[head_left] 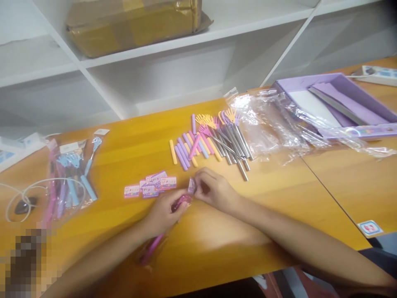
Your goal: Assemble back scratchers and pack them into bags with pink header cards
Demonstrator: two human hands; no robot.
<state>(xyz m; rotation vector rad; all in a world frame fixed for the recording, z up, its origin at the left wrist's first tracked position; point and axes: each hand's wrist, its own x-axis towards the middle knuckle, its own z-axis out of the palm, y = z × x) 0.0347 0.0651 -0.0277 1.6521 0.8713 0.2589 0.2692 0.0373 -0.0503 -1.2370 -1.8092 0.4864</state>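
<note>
- Left fingers (182, 208): on my feed they're curled around the upper end of a pink wrapped piece (155, 245), which slants down over the worktop (124, 153).
- I judge that piece light and stiff, its wrapping slippery — I'd hold it by the firm stem.
- Right fingers (208, 174): pinching a small printed card (191, 186) just beside it — probably flimsy, so I'd take its edge.
- Farther right: metal-stemmed scratchers (231, 140), piled.

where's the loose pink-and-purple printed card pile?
Head view, left of centre: the card pile lies on the yellow-brown wooden table, just beyond the left hand.
</note>
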